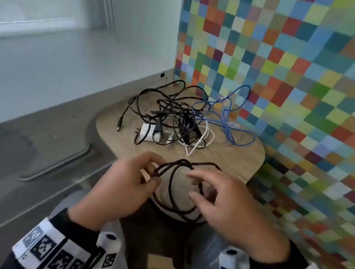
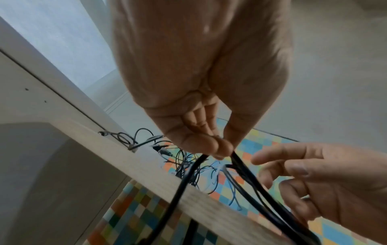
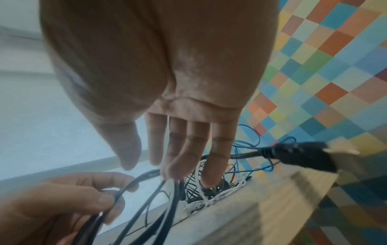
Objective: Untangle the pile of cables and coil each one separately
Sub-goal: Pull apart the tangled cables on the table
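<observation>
Lower centre of frame, our left hand pinching the black cable coil, our right hand fingers spread – loose beside it, tangled pile above on the wooden table.

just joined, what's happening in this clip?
A person is coiling a black cable over the near edge of a small wooden table. The left hand pinches the gathered loops; the right hand is open beside them, fingers spread. The cable's plug swings loose. Behind them on the table the pile is not yet sorted: black cables, a white cable with a charger, and a blue cable.
</observation>
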{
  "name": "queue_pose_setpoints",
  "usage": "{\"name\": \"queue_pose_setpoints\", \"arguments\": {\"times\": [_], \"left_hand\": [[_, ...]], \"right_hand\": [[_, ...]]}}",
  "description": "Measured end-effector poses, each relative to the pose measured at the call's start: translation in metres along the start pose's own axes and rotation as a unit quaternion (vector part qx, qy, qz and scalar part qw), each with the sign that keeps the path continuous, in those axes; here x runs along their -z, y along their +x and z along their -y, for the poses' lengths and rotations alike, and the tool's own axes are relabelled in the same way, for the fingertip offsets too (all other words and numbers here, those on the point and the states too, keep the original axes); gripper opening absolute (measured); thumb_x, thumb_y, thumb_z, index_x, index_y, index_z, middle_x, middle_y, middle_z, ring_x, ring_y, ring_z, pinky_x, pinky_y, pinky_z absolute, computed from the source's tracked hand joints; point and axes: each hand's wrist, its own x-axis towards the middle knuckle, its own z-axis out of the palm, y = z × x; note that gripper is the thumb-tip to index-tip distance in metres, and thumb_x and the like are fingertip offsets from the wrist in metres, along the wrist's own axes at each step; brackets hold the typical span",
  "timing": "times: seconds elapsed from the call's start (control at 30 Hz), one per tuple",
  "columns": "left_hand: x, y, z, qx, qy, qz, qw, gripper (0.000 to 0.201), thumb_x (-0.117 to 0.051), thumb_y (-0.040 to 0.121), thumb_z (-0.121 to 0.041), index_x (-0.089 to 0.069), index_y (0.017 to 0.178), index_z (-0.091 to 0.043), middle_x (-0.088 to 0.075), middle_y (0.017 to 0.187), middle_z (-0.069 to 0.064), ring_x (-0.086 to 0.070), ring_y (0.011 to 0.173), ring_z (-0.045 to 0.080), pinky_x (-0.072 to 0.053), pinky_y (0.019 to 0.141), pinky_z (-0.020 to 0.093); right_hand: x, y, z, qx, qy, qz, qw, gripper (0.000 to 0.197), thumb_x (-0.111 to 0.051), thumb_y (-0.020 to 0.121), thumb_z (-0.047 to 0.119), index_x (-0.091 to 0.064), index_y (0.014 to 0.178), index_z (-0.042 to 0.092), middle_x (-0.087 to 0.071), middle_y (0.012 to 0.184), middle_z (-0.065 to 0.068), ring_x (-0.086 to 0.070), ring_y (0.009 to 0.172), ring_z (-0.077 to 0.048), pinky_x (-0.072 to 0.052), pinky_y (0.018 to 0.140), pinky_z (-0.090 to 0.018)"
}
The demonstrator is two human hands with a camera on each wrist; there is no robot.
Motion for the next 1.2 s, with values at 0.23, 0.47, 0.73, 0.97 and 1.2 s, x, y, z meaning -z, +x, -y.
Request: {"name": "queue_pose_setpoints", "arguments": {"times": [0.23,0.47,0.73,0.97,1.2], "left_hand": [[-0.001,-0.045,0.006,-0.119,-0.139,-0.047,0.982,0.04,-0.073,0.09,-0.002,-0.071,0.108,-0.038,-0.072,0.09,-0.005,-0.066,0.065,0.016,-0.054,0.062,0.03],[-0.008,-0.056,0.001,-0.111,-0.161,-0.06,0.979,0.031,-0.073,0.092,-0.004,-0.072,0.107,-0.031,-0.072,0.093,-0.004,-0.067,0.069,0.029,-0.057,0.062,0.047],[0.008,-0.008,-0.033,-0.147,-0.115,-0.058,0.981,0.007,-0.074,0.092,-0.02,-0.075,0.093,-0.027,-0.07,0.078,-0.004,-0.048,0.05,0.018,-0.035,0.047,0.034],[0.031,0.044,-0.069,-0.161,-0.146,-0.149,0.965,0.004,-0.073,0.094,-0.019,-0.076,0.092,-0.02,-0.07,0.072,-0.01,-0.054,0.054,0.011,-0.04,0.05,0.023],[0.035,0.076,-0.077,-0.174,-0.122,-0.06,0.975,0.007,-0.078,0.09,-0.022,-0.08,0.095,-0.027,-0.076,0.082,-0.003,-0.067,0.071,0.012,-0.054,0.067,0.027]], "right_hand": [[0.005,-0.036,0.01,0.016,0.038,-0.166,0.985,0.049,-0.075,0.086,0.034,-0.064,0.132,0.042,-0.059,0.102,0.016,-0.06,0.066,-0.017,-0.05,0.062,-0.023],[-0.004,-0.049,0.019,-0.009,0.07,-0.113,0.991,0.035,-0.07,0.088,0.032,-0.071,0.122,0.042,-0.065,0.09,0.032,-0.06,0.062,-0.013,-0.042,0.057,-0.009],[0.013,-0.016,0.016,-0.015,0.2,-0.126,0.971,0.014,-0.076,0.09,0.023,-0.069,0.092,0.034,-0.073,0.094,0.011,-0.062,0.057,-0.038,-0.05,0.052,-0.041],[0.068,0.044,0.026,0.041,0.157,-0.168,0.972,0.01,-0.076,0.093,0.016,-0.068,0.094,0.022,-0.073,0.086,0.005,-0.071,0.076,-0.008,-0.058,0.072,-0.038],[0.08,0.043,0.011,0.043,0.169,-0.161,0.971,0.014,-0.078,0.09,0.013,-0.069,0.089,0.025,-0.075,0.092,0.004,-0.075,0.089,-0.013,-0.06,0.078,-0.044]]}}
